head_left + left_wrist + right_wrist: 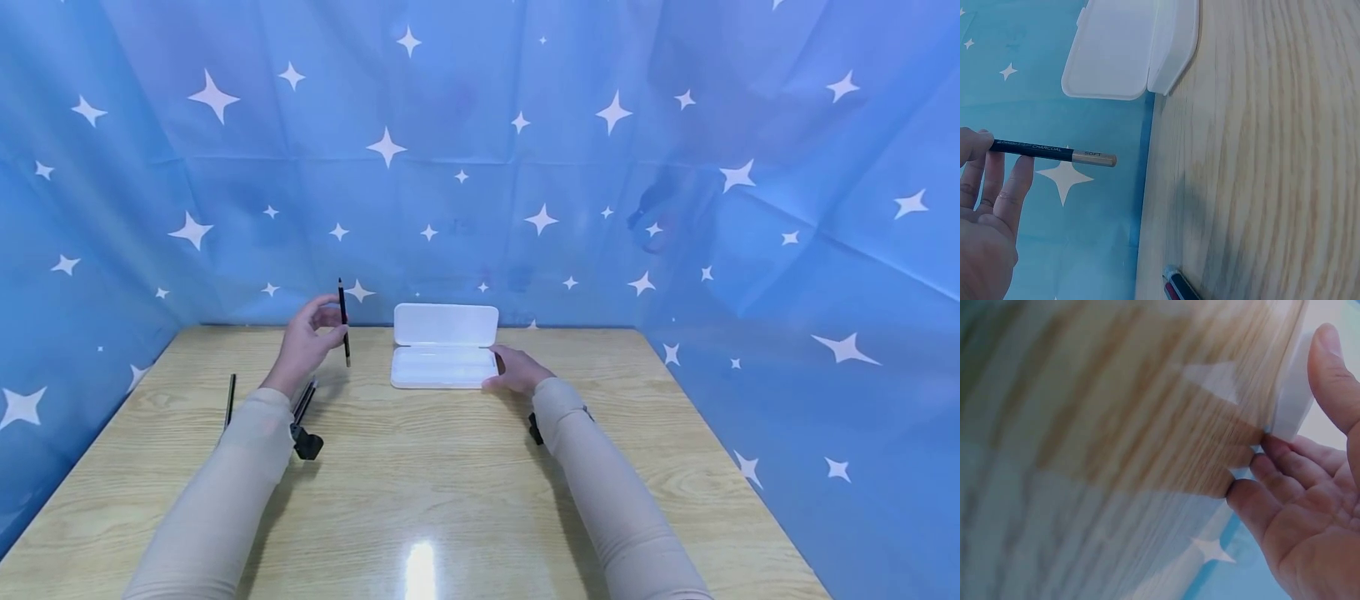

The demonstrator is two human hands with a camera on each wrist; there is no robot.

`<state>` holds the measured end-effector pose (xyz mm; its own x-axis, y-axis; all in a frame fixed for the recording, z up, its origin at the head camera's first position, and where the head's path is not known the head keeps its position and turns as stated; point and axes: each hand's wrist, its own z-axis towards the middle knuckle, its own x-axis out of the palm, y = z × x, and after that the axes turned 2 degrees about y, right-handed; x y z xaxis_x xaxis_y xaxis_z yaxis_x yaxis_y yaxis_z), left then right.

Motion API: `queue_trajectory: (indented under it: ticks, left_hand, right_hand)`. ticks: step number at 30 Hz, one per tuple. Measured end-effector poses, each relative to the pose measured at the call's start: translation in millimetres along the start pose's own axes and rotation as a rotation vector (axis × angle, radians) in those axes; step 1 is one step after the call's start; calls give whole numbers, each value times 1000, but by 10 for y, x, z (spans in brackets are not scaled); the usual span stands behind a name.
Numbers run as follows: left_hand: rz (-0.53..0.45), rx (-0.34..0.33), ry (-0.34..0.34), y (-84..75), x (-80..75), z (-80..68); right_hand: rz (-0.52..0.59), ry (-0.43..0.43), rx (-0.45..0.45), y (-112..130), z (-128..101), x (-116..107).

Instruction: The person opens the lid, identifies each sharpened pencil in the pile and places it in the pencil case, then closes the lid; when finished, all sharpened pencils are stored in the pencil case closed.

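Observation:
My left hand (303,346) pinches a dark charcoal pencil (342,302) between thumb and fingers, nearly upright with its point up, above the back of the table. In the left wrist view the pencil (1035,150) shows the words CHARCOAL and SOFT near its gold-coloured end. A white pencil case (442,368) lies at the back middle with its lid (446,323) standing up, and no pencil shows inside. At the case's right end, my right hand (521,372) holds it, thumb at the front corner and fingers behind. The right wrist view shows those fingertips (1244,490) down at the table top.
Dark pencils (304,402) lie on the table beside the left wrist, and another dark pencil (230,398) lies to the left of that forearm, partly hidden by the sleeve. A blue curtain with white stars (465,167) hangs behind the wooden table (420,467).

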<state>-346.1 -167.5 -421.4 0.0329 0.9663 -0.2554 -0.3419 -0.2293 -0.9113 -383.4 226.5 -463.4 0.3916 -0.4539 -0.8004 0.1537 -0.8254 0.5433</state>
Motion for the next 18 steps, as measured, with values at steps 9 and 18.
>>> queue_trajectory:
  ticks: [9,18]
  left_hand:
    - [57,23,10,-98,97,0]
    - [34,86,-1,155,173,166]
  right_hand:
    - [-13,-1,-4,-44,36,25]
    - [12,1,-9,-22,38,-10]
